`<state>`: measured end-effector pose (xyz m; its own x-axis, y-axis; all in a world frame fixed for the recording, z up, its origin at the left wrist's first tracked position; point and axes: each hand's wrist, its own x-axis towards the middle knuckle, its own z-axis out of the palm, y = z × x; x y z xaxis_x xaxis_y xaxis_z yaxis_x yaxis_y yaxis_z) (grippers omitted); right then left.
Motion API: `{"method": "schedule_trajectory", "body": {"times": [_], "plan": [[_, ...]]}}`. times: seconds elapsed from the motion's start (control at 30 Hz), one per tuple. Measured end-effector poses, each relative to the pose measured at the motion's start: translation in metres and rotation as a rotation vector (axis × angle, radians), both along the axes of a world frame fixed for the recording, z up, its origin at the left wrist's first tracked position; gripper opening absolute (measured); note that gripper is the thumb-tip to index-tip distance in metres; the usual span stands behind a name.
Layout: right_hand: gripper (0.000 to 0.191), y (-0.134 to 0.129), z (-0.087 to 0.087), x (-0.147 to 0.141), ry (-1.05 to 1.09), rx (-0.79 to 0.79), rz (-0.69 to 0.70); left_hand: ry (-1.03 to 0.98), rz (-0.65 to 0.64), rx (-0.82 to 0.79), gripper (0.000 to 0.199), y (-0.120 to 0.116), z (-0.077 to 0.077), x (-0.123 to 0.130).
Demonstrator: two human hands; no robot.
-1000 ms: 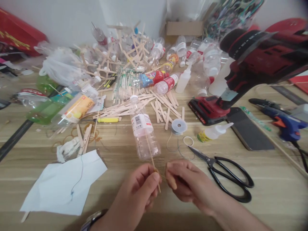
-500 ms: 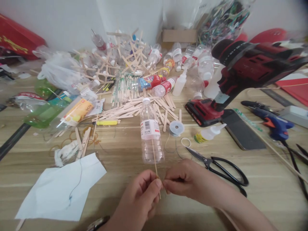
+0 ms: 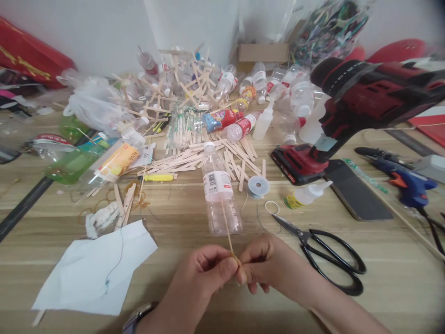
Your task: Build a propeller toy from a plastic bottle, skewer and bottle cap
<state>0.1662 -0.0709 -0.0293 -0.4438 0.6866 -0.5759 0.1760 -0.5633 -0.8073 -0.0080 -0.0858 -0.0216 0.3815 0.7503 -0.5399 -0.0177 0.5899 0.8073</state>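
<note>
A thin wooden stick (image 3: 227, 227) slants down over a clear plastic bottle (image 3: 224, 214) with a white label and white cap. My left hand (image 3: 212, 273) pinches the stick near its lower end between thumb and fingers. A small yellowish band, seemingly a rubber band, shows at the fingertips. My right hand (image 3: 260, 264) is closed right against the left fingertips, its thumb and index finger pinching at the same spot; what exactly it holds is too small to tell. The bottle lies just beyond both hands.
Black-handled scissors (image 3: 330, 255) lie right of my right hand. Beyond are a thread spool (image 3: 258, 186), a glue bottle (image 3: 306, 195), a phone (image 3: 358, 190) and a red drill (image 3: 368, 106). White paper (image 3: 93, 273) lies left; wooden sticks (image 3: 181, 157) and bottles fill the back.
My right hand has closed in on the left fingertips and its fingers have curled lower. The stick's lower end is now mostly covered. The whole view has shifted slightly.
</note>
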Motion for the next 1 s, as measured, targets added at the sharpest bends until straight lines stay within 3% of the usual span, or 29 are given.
{"method": "schedule_trajectory", "body": {"times": [0.3, 0.6, 0.83, 1.0], "plan": [[0.036, -0.008, 0.005, -0.007, 0.291, -0.305, -0.183, -0.137, 0.057, 0.002, 0.033, 0.001, 0.006, 0.002], [0.035, -0.015, 0.004, -0.016, 0.376, -0.263, -0.279, -0.1, 0.101, -0.02, 0.029, 0.003, 0.002, 0.002], [0.035, -0.014, 0.004, -0.015, 0.43, -0.193, -0.376, 0.27, -0.028, 0.418, 0.029, -0.005, 0.002, 0.0], [0.038, -0.014, 0.001, -0.015, 0.355, -0.085, -0.394, 0.519, -0.118, 0.749, 0.029, -0.012, 0.002, -0.002]]}}
